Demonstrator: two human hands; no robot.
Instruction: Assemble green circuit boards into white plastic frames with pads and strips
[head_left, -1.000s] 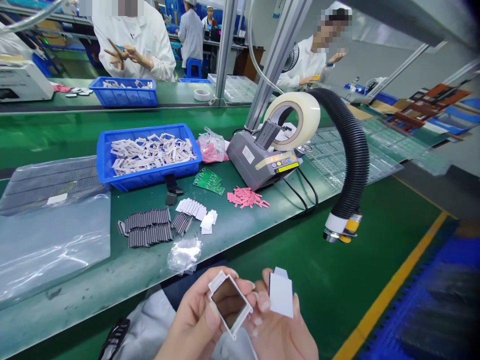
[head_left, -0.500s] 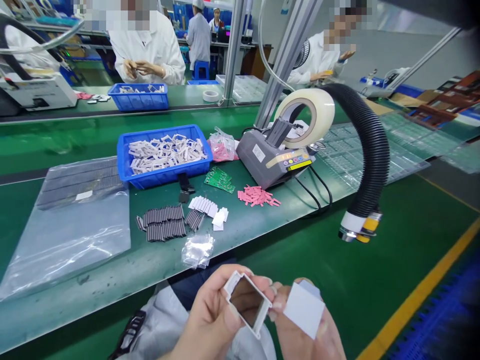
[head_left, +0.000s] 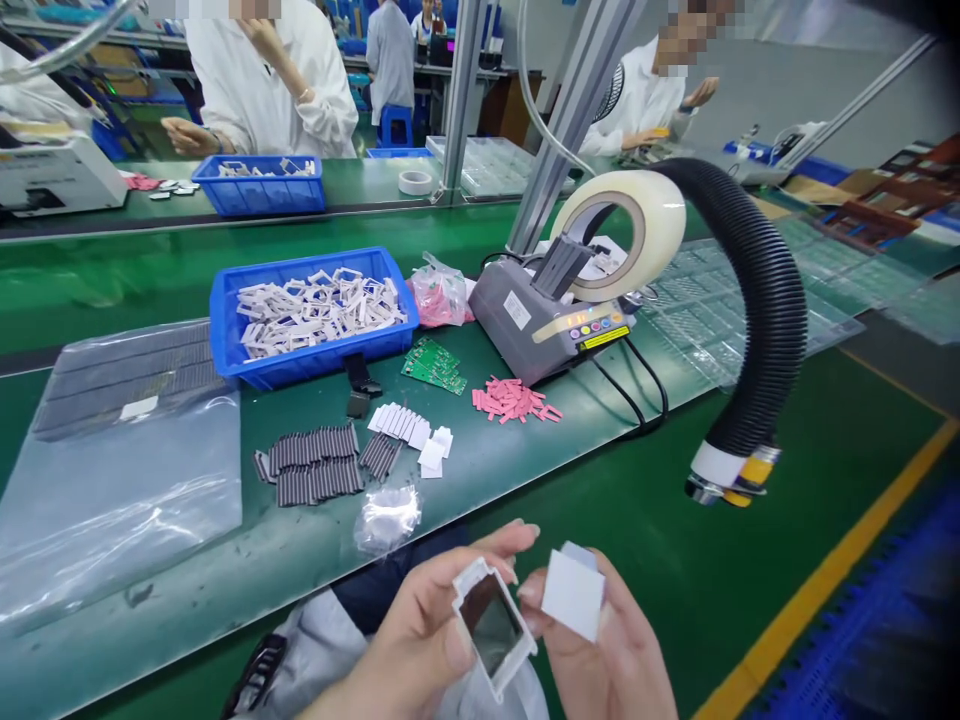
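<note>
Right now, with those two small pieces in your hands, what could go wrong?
Two risks seem likely. The white frame has a glossy window close to the left hand, so a careless touch might smudge it. The white pad sits in the right hand, held beyond the green bench, so a slip could drop it off the work surface.

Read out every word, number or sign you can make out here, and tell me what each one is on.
Nothing here can be read for certain:
White sticker on the tape dispenser: too small to read.
Yellow-and-black strip on the dispenser: too blurred to read.
White label on the plastic bag: too blurred to read.
White frame in the left hand and white card in the right hand: no text shows.
</note>
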